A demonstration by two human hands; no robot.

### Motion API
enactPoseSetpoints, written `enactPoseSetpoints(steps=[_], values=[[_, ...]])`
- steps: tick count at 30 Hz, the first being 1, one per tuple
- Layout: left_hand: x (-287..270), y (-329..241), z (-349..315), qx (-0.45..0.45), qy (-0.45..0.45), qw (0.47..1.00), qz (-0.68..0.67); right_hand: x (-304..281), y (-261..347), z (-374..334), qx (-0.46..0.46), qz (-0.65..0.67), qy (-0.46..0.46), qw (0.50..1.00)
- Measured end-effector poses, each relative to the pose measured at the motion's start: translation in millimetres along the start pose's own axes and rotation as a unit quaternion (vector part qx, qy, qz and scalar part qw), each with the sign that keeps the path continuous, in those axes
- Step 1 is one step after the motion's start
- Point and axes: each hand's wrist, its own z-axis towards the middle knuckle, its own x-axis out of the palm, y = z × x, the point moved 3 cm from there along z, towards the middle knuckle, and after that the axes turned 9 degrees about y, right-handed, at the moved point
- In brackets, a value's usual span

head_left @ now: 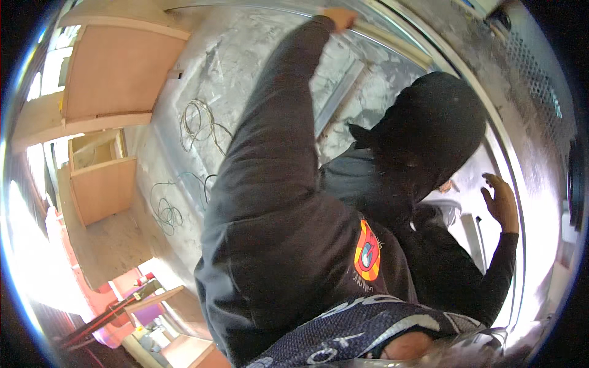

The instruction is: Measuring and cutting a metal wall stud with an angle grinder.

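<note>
My left arm, in a dark sleeve, stretches far forward. My left hand is at the upper edge of view, beside a long pale strip and a metal rail. Its fingers are too small and blurred to show whether they grip anything. To the right, my right hand is raised with thumb and fingers apart and nothing in it, close to a long metal frame edge. Between my arms bulges a rounded shape in black cloth; I cannot make out what is under it. A flat metal bar lies on the grey floor.
Loose wire coils and a thinner coil lie on the stained floor. Wooden boxes stand along the left. A perforated metal panel is at far right. Mixed items sit at lower left.
</note>
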Motion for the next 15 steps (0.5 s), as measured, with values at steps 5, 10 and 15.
enactPoseSetpoints(steps=[5, 10, 15], values=[[77.0, 20.0, -57.5, -0.046, 0.151, 0.987, 0.021, 60.2, -67.6, -131.0, 0.223, 0.034, 0.060, 0.972], [90.9, 29.5, -201.4, -0.120, 0.240, 0.956, 0.118, 101.0, -138.2, -229.5, 0.294, 0.072, -0.059, 0.951], [121.6, 16.9, -289.3, -0.162, 0.266, 0.946, 0.092, 160.6, -183.5, -303.2, 0.366, 0.307, -0.136, 0.868]])
